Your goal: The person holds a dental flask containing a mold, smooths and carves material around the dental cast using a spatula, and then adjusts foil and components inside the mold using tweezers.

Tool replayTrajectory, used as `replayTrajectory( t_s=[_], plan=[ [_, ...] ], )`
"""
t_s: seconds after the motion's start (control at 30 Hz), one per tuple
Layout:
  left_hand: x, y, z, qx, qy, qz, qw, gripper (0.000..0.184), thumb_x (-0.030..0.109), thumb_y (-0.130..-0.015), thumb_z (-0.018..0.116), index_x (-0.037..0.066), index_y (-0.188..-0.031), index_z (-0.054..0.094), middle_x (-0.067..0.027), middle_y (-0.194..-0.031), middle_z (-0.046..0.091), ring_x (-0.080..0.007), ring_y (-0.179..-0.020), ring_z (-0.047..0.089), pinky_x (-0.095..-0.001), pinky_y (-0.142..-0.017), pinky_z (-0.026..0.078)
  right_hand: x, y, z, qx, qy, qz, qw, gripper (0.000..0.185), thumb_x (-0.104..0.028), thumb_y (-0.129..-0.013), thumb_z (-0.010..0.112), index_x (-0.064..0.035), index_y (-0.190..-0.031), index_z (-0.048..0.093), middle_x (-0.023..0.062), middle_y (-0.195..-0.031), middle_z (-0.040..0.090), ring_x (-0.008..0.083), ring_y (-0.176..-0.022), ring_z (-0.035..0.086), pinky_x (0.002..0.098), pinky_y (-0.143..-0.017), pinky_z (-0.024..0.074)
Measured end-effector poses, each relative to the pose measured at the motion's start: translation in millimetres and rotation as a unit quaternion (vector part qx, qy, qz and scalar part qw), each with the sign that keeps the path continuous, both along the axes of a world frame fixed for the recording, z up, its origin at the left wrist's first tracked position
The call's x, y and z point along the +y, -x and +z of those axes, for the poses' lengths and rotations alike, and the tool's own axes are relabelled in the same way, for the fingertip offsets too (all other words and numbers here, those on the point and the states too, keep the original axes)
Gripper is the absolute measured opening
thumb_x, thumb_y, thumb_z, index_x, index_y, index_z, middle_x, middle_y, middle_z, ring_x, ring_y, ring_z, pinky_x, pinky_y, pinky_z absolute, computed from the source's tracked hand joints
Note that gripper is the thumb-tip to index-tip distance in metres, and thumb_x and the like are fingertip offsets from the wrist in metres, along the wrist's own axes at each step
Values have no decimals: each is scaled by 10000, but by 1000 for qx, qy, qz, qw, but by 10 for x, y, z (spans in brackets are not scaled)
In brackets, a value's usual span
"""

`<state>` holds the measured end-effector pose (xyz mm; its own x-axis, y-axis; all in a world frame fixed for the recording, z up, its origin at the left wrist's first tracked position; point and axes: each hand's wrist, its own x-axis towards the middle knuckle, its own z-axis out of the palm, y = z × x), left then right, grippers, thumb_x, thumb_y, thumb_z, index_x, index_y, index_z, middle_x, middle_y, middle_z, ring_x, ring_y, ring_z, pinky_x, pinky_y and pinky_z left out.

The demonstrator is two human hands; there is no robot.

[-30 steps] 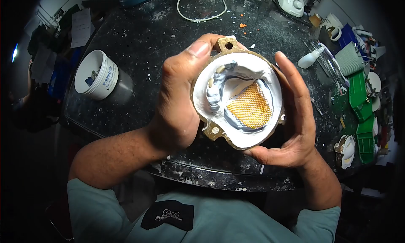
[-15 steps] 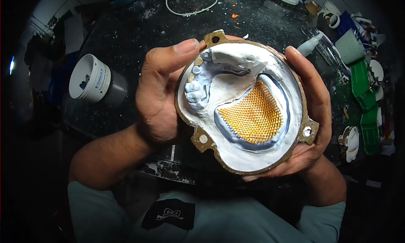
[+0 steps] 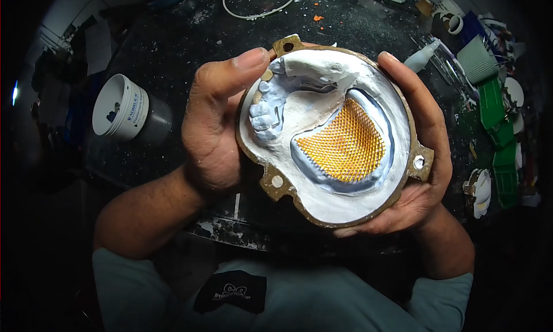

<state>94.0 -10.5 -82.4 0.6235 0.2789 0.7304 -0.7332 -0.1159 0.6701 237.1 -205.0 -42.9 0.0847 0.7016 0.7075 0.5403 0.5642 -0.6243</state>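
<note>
Flask (image 3: pixel 308 208) held face-up over the bench (image 3: pixel 190 44) — left hand (image 3: pixel 210 124) gripping its 10 o'clock edge, right hand (image 3: pixel 429 127) cupping 2 to 5; mesh (image 3: pixel 345 144) inside. Tub (image 3: pixel 120 108) at 9 o'clock. Step judged visual inspection — any tilt calls for both grips moving together.

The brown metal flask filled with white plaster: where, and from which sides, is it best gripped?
Probably by opposite edges of the flask, left hand from the left, right hand from the right. Its rounded outline suits two cupped palms, while the golden mesh and blue-grey tooth shapes lie exposed within, so fingers should stay outside.
</note>
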Motion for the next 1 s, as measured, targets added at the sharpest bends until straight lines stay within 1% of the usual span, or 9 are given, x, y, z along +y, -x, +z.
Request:
replayTrajectory(
  t_s=[0.23,0.33,0.47,0.67,0.73,0.77,0.87,0.93,1.0],
  plan=[
    [-156,9,145,99,359,-135,918,463,103,-1015,516,94,-1461,391,-250,-1405,475,-323,-1254,556,-481,-1095,465,29,-31,-3,68,32,7,997,1267,-434,-671,879,198,-1498,155,352,-1556,264,376,-1421,410,464,-1199,331],
    [-195,11,169,93,379,-146,909,479,120,-1014,510,119,-1476,383,-263,-1430,455,-343,-1274,539,-495,-1115,443,17,-66,-6,47,38,-8,998,1248,-443,-685,849,189,-1505,154,353,-1568,236,381,-1425,401,465,-1199,325],
    [-241,-15,125,52,363,-147,919,485,313,-1072,363,87,-1500,364,-280,-1457,439,-386,-1288,524,-521,-1145,388,23,-166,6,20,32,-4,999,1273,-416,-678,863,170,-1524,114,344,-1597,174,389,-1445,370,485,-1201,313],
    [-108,-74,455,208,415,-212,860,847,616,-1004,336,-97,-1457,391,-227,-1383,565,-299,-1289,558,-408,-1137,406,18,-357,133,99,-42,-126,986,969,-113,-772,821,35,-1543,252,224,-1482,446,311,-1345,498,427,-1123,413],
    [80,-57,436,168,396,-338,837,796,604,-1011,400,-31,-1492,390,-261,-1480,481,-365,-1344,516,-521,-1140,407,-125,-608,269,135,-22,-127,982,955,-39,-777,811,26,-1542,243,196,-1444,484,293,-1340,488,419,-1125,403],
    [200,-66,410,149,362,-391,833,798,602,-1013,403,-25,-1505,377,-267,-1494,466,-385,-1356,500,-538,-1143,397,-178,-547,424,211,-17,-190,959,822,-48,-835,769,33,-1511,309,188,-1379,534,276,-1265,550,395,-1085,446],
    [506,-80,427,125,372,-431,813,801,575,-1031,393,-31,-1546,294,-292,-1554,358,-455,-1417,377,-562,-1170,347,-290,-893,454,144,-100,-269,947,507,-25,-937,659,26,-1396,450,121,-1153,631,189,-996,634,300,-892,522],
    [572,-55,548,109,427,-329,835,784,552,-1041,387,-23,-1558,255,-297,-1589,272,-461,-1451,279,-572,-1176,329,-407,-949,595,35,-151,-383,911,424,-2,-952,638,11,-1352,496,87,-1077,653,158,-892,642,271,-803,531],
    [712,-68,542,80,405,-303,859,726,505,-1065,356,-29,-1547,261,-306,-1589,252,-478,-1437,288,-622,-1172,310,-543,-1092,645,88,-213,-389,892,396,-13,-954,638,-11,-1334,526,62,-1057,655,138,-871,634,256,-760,526]
  ],
)
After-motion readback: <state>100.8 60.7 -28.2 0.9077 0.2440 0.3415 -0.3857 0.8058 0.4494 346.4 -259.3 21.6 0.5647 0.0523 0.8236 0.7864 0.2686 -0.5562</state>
